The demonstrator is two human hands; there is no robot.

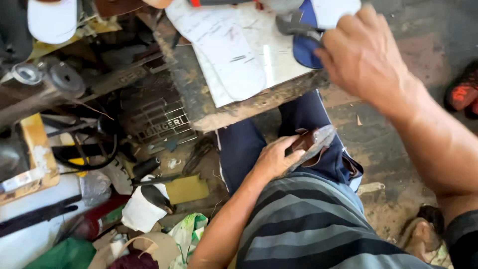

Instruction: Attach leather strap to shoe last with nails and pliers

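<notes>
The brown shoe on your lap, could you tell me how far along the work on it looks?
Done: nothing finished shows. In hand: the left hand holds the brown shoe on the lap, grey sole side showing; the right hand grips a dark metal tool at the worn bench. Left: tool and shoe are apart, so the tool work seems not yet begun.

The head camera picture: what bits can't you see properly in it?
- Tool in the right hand: the fist covers its handles; only dark metal jaws show.
- Shoe piece on the lap: the left hand hides its near end.
- White cap: cut off by the top edge.
- Foot, lower right: blurred, partly hidden by the right forearm.
</notes>
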